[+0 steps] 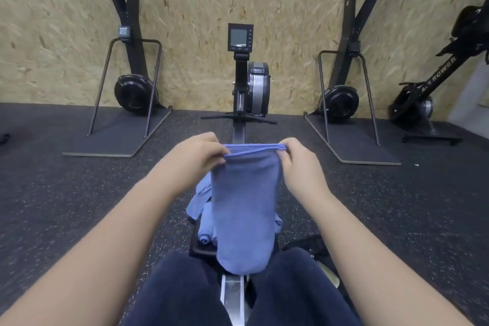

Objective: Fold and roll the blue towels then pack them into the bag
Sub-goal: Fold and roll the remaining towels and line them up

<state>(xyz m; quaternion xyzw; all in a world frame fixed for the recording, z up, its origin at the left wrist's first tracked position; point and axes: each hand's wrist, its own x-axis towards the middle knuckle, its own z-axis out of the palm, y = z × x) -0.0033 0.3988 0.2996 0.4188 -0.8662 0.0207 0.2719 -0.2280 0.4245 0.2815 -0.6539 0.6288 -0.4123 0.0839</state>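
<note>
Above the rowing machine rail (234,296), between dark-trousered knees: folded blue towel (244,209) hanging lengthwise, lower end near the lap. Top edge stretched taut, left corner pinched by left hand (197,153), right corner pinched by right hand (300,160), fingers curled over the hem. Behind it, on the machine's seat (201,249), more blue towels: one rolled towel (206,235) and a loose crumpled towel (198,200). At right of the seat on the speckled floor (79,206), a dark bag (307,246), partly hidden.

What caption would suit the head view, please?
Both hands, left hand and right hand, hold a folded blue towel above a rowing machine.
</note>
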